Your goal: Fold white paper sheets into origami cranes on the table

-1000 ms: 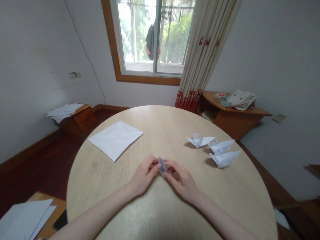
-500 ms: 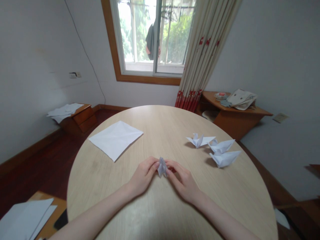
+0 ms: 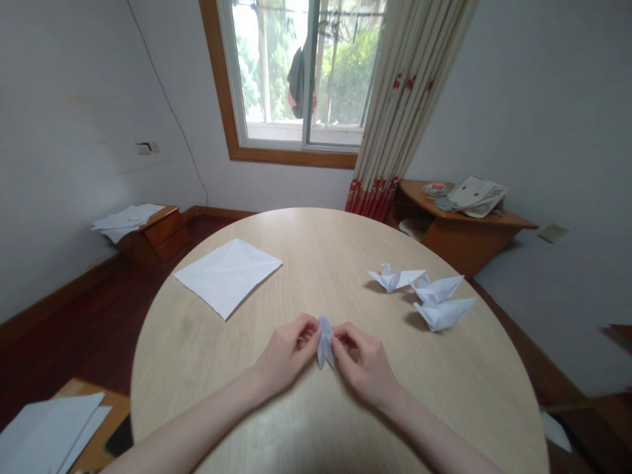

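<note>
Between my two hands is a small piece of folded white paper (image 3: 324,343), with two narrow points directed toward me. My left hand (image 3: 288,350) pinches its left side between thumb and fingers. On the other side, my right hand (image 3: 367,359) grips the right edge the same way. The fingertips hide part of the folds. To the right stand three finished-looking paper cranes: one crane (image 3: 392,279) farther left, a second crane (image 3: 439,289) behind, and a third crane (image 3: 444,315) closest to me.
A flat, creased white sheet (image 3: 230,276) lies at the left of the round wooden table (image 3: 316,237). More paper (image 3: 54,428) rests on a lower surface at bottom left, beside a dark object (image 3: 118,437). A corner shelf (image 3: 464,217) with a bag stands at right.
Both hands have come slightly nearer to me with the folded paper. Its two points now hang lower and look longer and narrower. The cranes and the flat sheet stay put.
</note>
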Demonstrator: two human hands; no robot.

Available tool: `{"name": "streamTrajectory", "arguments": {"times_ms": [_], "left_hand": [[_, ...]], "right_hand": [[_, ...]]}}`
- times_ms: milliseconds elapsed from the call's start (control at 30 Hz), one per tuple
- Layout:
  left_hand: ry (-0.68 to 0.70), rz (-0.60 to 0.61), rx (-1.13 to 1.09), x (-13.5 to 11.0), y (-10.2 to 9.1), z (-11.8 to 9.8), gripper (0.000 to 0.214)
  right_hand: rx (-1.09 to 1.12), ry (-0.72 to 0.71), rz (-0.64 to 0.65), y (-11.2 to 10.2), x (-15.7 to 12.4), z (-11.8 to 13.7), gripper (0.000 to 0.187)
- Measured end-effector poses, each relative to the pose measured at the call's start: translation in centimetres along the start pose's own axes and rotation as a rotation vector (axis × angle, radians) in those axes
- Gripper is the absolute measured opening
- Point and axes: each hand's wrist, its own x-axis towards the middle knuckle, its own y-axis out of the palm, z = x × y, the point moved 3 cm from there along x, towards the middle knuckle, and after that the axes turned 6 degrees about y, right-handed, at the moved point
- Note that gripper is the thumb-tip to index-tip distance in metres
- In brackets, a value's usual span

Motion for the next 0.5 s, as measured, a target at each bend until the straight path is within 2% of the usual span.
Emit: {"name": "streamTrajectory", "arguments": {"times_ms": [267,500], "left_hand": [[0.027,0.07,0.079,-0.27,0.49,-0.64,0.021],[-0.038,-0.018,0.047,-0.19,0.16,0.02,0.023]], "right_hand": [[-0.041,0.1,-0.009,-0.1,0.02,-0.06,0.021],[0.034,0.148,-0.046,-0.18,-0.05,-0.75,0.025]]}}
